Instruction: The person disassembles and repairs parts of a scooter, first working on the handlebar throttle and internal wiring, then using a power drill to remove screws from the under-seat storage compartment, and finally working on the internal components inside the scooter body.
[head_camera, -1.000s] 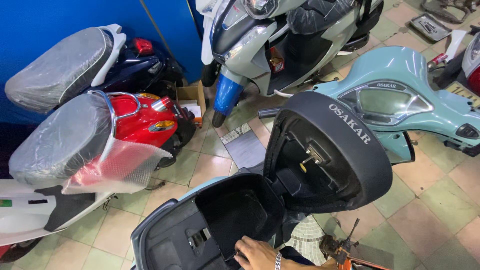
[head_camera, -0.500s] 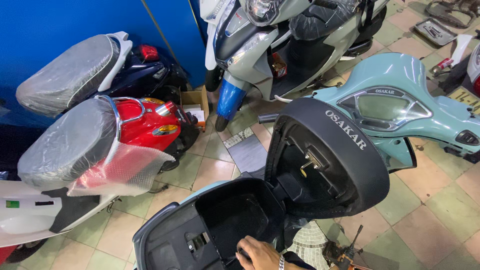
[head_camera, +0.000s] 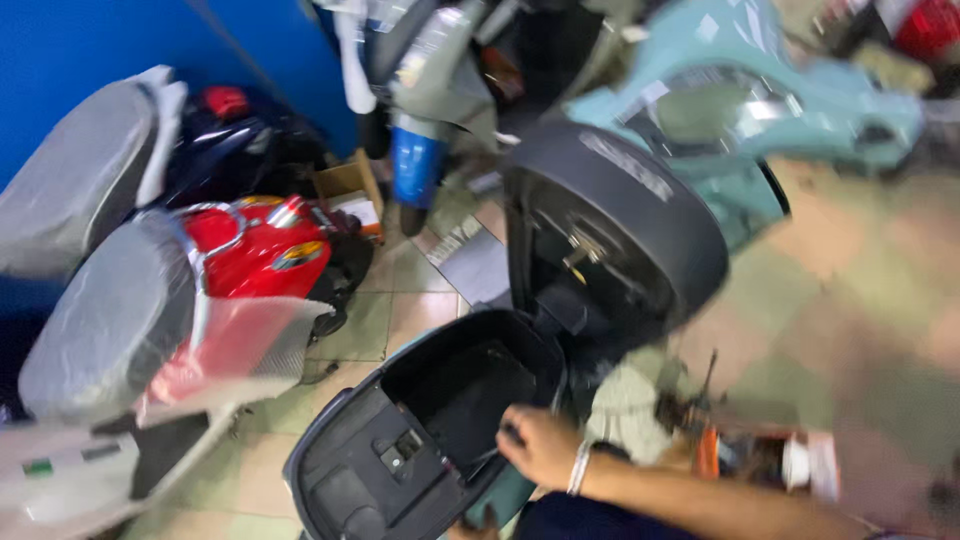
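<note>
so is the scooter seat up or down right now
Up. The black seat is tipped back with its underside showing, and the storage compartment beneath lies uncovered; a hand rests at its rim.

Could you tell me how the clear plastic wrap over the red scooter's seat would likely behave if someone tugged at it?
The plastic wrap looks thin and hangs loose below the seat, so it would probably be floppy and light. Its glossy surface suggests it may slip under the fingers. It might tear if pulled hard.
</note>
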